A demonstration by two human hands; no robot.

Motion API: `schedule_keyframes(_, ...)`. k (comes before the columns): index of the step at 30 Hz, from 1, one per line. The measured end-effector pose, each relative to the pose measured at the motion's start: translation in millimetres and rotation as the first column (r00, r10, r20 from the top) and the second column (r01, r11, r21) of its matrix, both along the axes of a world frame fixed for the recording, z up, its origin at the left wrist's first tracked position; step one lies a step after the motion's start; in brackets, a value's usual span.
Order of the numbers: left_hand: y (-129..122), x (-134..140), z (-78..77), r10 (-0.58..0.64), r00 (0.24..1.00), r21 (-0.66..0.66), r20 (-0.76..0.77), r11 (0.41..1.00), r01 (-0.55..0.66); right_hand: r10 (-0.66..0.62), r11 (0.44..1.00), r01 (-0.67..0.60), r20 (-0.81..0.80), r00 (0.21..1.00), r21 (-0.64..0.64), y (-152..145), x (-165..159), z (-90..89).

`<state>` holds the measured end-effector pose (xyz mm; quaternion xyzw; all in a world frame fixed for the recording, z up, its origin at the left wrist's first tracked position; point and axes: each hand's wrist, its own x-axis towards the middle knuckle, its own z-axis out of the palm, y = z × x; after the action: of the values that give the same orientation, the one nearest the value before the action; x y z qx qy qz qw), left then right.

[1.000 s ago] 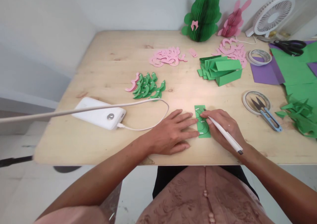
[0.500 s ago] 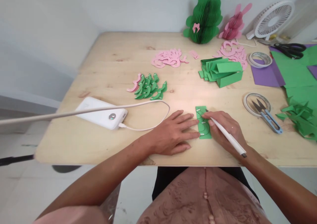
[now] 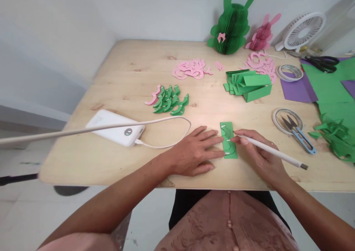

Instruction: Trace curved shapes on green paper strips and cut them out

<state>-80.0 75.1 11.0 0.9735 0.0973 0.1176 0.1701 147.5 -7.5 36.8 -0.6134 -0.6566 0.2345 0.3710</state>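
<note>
A small green paper strip (image 3: 229, 147) lies on the wooden table, with curved dark lines drawn on it and short white marks along its left side. My left hand (image 3: 195, 151) rests flat with fingers spread, its fingertips touching the strip's left edge. In my right hand (image 3: 263, 153) is a white pen (image 3: 273, 151), gripped between thumb and fingers and slanting down to the right. Its dark tip is just right of the strip's upper edge. Cut curved green pieces (image 3: 168, 100) with white marks lie beyond my left hand, a pink piece (image 3: 152, 97) beside them.
Folded green paper (image 3: 256, 84) and pink cutouts (image 3: 191, 69) lie farther back. Blue thread snips (image 3: 302, 138) rest over a tape roll (image 3: 277, 119) at right. A white power bank (image 3: 111, 129) with a cable sits at left. Paper rabbits (image 3: 231, 31) and a fan (image 3: 305, 31) stand behind.
My right hand has shifted right, taking the pen tip off the strip's upper part; the pen now lies flatter, its back end farther right. My left hand stays on the strip's edge.
</note>
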Motion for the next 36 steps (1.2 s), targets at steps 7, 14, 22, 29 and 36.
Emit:
schedule_keyframes(7,0,0,2.4,0.003,1.0,-0.009,-0.001,1.0,-0.003,0.063,0.964,-0.142,0.327,0.943,0.224,-5,0,-10.8)
schedule_keyframes(14,0,0,1.6,0.007,1.0,-0.009,0.004,1.0,-0.007,0.035,0.927,-0.195,0.443,0.896,0.321,-8,0,-18.2)
schedule_keyframes(22,0,0,3.1,0.008,1.0,-0.008,-0.011,1.0,-0.008,0.056,0.906,-0.257,0.509,0.859,0.335,-9,3,-24.3)
schedule_keyframes(29,0,1,1.7,0.01,1.0,-0.015,0.0,1.0,-0.01,0.049,0.921,-0.222,0.471,0.881,0.32,-9,0,-21.3)
schedule_keyframes(36,1,1,2.9,0.007,1.0,-0.038,0.0,0.999,-0.007,0.051,0.925,-0.216,0.461,0.886,0.312,-10,1,-23.5)
